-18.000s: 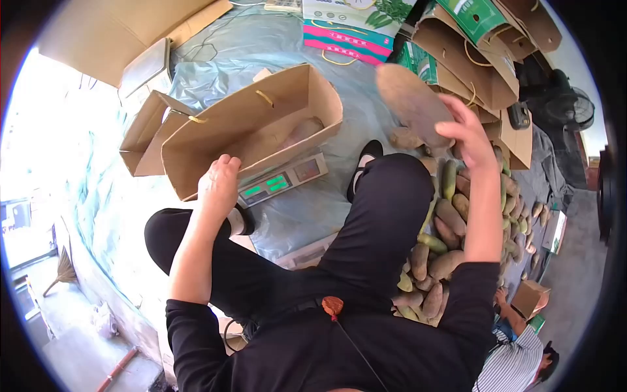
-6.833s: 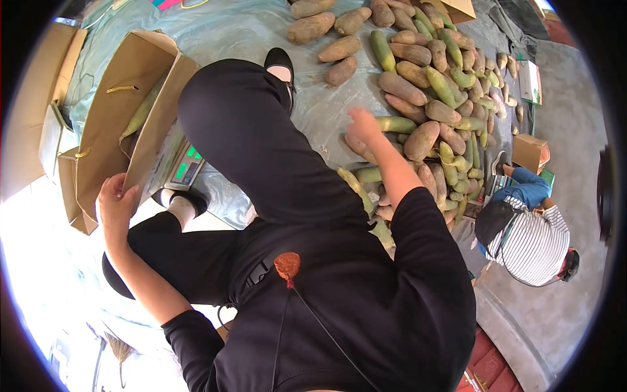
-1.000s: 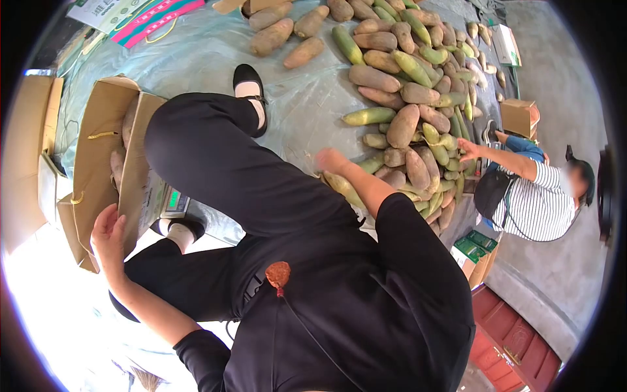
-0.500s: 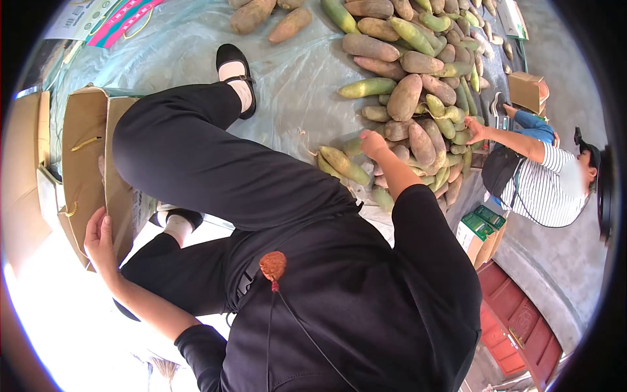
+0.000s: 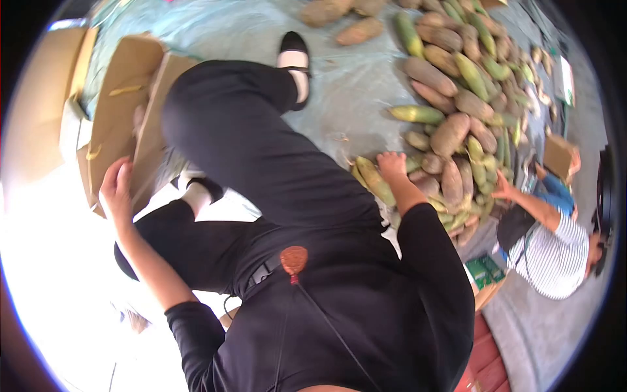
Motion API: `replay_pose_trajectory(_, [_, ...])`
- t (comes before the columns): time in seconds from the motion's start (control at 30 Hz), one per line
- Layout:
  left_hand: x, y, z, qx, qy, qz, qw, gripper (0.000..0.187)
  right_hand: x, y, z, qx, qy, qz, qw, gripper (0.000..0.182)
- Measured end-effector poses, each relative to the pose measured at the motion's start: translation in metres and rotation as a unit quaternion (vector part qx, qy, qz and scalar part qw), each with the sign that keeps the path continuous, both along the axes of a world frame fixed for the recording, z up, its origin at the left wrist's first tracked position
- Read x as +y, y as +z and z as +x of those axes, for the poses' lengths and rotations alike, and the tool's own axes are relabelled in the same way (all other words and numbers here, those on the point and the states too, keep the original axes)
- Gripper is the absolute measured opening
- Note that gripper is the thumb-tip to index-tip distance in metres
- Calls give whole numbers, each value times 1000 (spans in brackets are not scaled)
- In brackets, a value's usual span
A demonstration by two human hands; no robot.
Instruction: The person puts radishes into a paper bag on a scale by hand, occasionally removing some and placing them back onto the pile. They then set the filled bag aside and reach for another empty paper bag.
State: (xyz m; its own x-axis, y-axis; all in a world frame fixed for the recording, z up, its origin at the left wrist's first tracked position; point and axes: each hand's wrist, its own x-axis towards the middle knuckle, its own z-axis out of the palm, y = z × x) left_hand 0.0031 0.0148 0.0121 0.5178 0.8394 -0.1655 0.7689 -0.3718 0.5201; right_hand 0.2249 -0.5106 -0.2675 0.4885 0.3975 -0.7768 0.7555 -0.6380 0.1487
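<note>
"Where is the left hand?"

"The left hand (image 5: 116,193) is at the left of the frame, at the near rim of the tall brown box (image 5: 108,117). Its fingers are narrow and a little bent. Whether they pinch the cardboard, I cannot tell."

"And the right hand?"

"The right hand (image 5: 394,168) is near the centre, at the edge of the big pile (image 5: 450,134). Its fingers point away from the body and are slightly apart. What is under them is hidden, so I cannot tell if it holds something. Just beside it, on the left, lies a yellow-green vegetable (image 5: 374,179)."

"Where are the other vegetables?"

"The pile, brown and green, goes from the centre to the upper right, upon the plastic sheet (image 5: 333,127). Some brown ones lie apart at the top. Inside the box I see a brownish piece (image 5: 139,119), partly hidden by the wall."

"Is there some writing to read?"

"The green packs (image 5: 484,271) at the lower right carry pale marks, but these are too small and blurred for reading. The white box (image 5: 565,81) at the upper right has a green edge."

"Who is at the right?"

"A co-worker (image 5: 552,258) in a striped shirt, with one hand (image 5: 503,186) at the pile's right side."
</note>
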Motion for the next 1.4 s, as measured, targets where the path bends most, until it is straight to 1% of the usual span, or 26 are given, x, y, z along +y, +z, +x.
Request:
replay_pose_trajectory(0.1, [2,3,-3,-41,8,-32,999,23,7,-6,24,-47,-44,13,998,26])
replay_pose_trajectory(0.17, [0,5,-1,-50,17,-21,998,23,23,14,45,-79,-128,82,985,46])
replay_pose_trajectory(0.23, [0,6,-1,-64,34,-13,997,22,42,38,66,-80,-219,149,961,52])
replay_pose_trajectory(0.27, [-1,7,-1,-66,45,-8,997,22,40,35,75,-91,-232,221,943,55])
replay_pose_trajectory(0.3, [-1,8,-1,-66,38,1,997,22,43,36,85,-90,-223,225,944,55])
replay_pose_trajectory(0.37, [3,7,-5,-69,38,11,997,21,49,37,104,-62,-276,361,889,55])
replay_pose_trajectory(0.4, [6,6,-7,-83,29,7,996,20,57,42,112,-65,-275,390,876,49])
replay_pose_trajectory(0.43, [6,7,-9,-97,19,3,995,20,66,45,118,-65,-268,392,878,49])
replay_pose_trajectory(0.5, [3,9,-10,-109,32,1,993,20,85,63,133,0,-343,548,763,42])
replay_pose_trajectory(0.53, [3,10,-11,-109,27,-1,994,20,103,85,135,0,-336,551,764,42])
replay_pose_trajectory(0.6, [1,13,-11,-104,25,4,994,21,155,150,130,109,-433,675,587,39])
replay_pose_trajectory(0.63, [1,14,-12,-107,29,7,994,21,178,181,129,77,-382,716,579,39])
replay_pose_trajectory(0.67, [1,14,-14,-103,20,16,994,21,198,207,131,96,-368,750,541,38])
replay_pose_trajectory(0.7, [2,16,-14,-99,11,25,995,21,218,233,132,80,-341,777,522,36])
replay_pose_trajectory(0.73, [0,20,-13,-92,16,30,995,21,235,255,138,113,-308,819,470,44])
replay_pose_trajectory(0.8, [0,21,-15,-103,22,33,994,21,271,302,136,169,-258,864,399,41])
replay_pose_trajectory(0.87, [1,23,-17,-117,27,35,992,20,303,339,133,259,-199,873,362,37])
replay_pose_trajectory(0.9, [1,24,-18,-119,30,36,992,20,319,347,131,261,-196,873,363,37])
replay_pose_trajectory(0.97, [3,27,-19,-129,32,66,989,20,350,353,127,364,-197,851,324,28])
replay_pose_trajectory(1.03, [7,25,-21,-162,54,70,983,20,381,347,115,438,-206,813,324,25])
replay_pose_trajectory(1.13, [11,26,-25,-211,91,85,969,19,417,357,55,476,-228,784,326,33])
replay_pose_trajectory(1.2, [14,25,-28,-224,117,99,962,17,421,352,49,522,-228,739,360,31])
replay_pose_trajectory(1.23, [14,27,-29,-231,118,94,961,16,423,348,51,515,-228,742,363,31])
replay_pose_trajectory(1.3, [16,24,-34,-235,112,82,962,17,420,340,60,500,-252,760,330,29])
replay_pose_trajectory(1.37, [17,21,-37,-251,98,75,960,16,397,342,75,471,-274,767,339,28])
replay_pose_trajectory(1.4, [17,20,-37,-258,100,65,959,16,383,336,86,459,-301,777,309,30])
